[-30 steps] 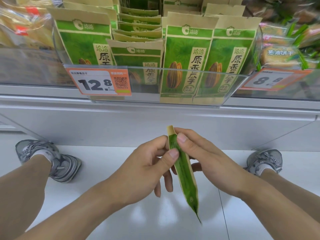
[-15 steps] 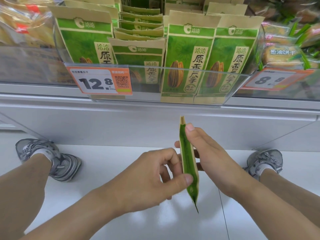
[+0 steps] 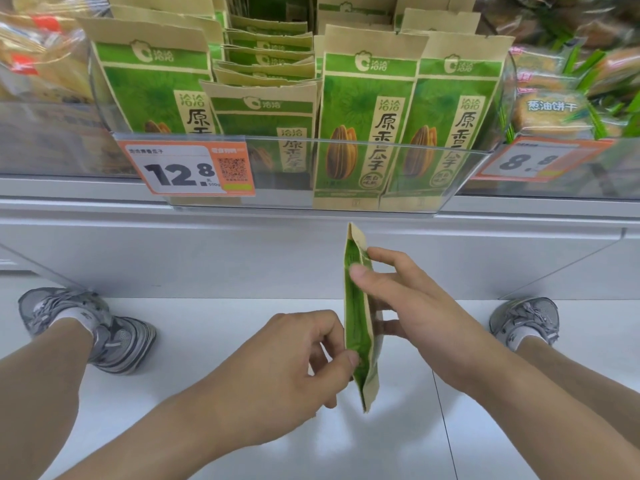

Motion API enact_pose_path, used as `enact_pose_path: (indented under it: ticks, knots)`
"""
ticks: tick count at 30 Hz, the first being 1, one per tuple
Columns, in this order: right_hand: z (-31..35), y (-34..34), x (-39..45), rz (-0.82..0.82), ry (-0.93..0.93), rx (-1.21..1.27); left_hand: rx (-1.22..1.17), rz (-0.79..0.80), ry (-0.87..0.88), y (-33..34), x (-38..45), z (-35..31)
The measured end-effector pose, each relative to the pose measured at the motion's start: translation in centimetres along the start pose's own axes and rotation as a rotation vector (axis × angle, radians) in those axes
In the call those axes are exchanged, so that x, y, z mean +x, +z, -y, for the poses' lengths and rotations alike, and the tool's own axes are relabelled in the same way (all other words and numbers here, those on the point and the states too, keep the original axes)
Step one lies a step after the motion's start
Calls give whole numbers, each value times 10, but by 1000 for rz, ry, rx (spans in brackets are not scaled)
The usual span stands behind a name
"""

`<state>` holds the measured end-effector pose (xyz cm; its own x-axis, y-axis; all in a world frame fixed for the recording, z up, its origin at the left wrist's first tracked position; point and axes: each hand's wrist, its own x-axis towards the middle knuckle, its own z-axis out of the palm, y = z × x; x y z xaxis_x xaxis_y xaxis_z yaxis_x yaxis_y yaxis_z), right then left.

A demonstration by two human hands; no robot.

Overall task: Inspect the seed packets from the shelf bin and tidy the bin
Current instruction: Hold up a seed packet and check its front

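Green-and-kraft paper seed packet (image 3: 358, 317) held edge-on, upright, below clear plastic shelf bin (image 3: 363, 174) of matching packets. Pinched near top by right hand (image 3: 412, 306), thumb in front; lower edge pinched by left hand (image 3: 294, 362).

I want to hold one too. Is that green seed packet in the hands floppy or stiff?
Probably fairly stiff: the seed packet stands straight, edge-on, held only by the right hand and left hand. Likely light, since fingertips suffice. Its paper-like surface probably isn't slippery.
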<state>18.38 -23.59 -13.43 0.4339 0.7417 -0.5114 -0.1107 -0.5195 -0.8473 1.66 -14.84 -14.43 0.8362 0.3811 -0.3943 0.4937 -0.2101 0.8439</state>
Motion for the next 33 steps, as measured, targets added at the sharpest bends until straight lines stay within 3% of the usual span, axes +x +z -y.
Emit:
enact_pose_path:
  ticks: [6,10,19,27,33]
  knots:
    - [6,-7,-7,145,-2,-23,-122,-126,13,-10,2,-2]
    - [6,-10,-8,266,9,-55,-126,-129,38,-12,2,-3]
    - [4,-22,-4,364,13,113,-95,-110,98,-17,-1,-9]
    - [4,-26,-3,456,-25,79,-45,-73,98,-17,-2,-10]
    - [5,-28,-2,401,-45,37,-65,-80,92,-20,0,-8]
